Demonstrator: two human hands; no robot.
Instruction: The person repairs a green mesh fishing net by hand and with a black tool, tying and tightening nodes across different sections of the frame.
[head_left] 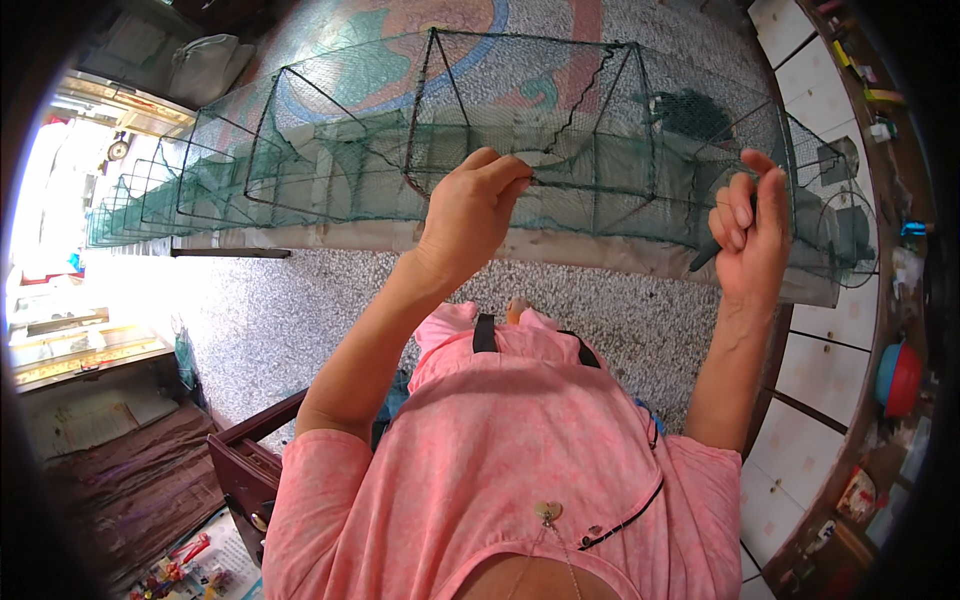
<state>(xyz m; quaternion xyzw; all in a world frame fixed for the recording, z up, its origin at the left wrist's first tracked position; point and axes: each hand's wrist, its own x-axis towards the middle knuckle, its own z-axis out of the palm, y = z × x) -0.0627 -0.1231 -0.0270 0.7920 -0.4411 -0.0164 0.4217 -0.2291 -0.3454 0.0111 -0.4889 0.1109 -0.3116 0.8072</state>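
A long green mesh net trap with dark square frames stretches across in front of me from left to right. My left hand is closed in a pinch at the net's near side, beside one of the dark frames. Its fingertips grip the mesh or a cord on it; exactly which is hidden. Farther right, my right hand is raised over the net, its lower fingers curled round a dark, slender tool. One end of the tool sticks out below the fingers, while the index finger and thumb point up.
The net lies over a long pale strip above the speckled floor. White-fronted cabinets line the right side, with a red and blue bowl beyond. A dark red wooden piece of furniture stands at my lower left.
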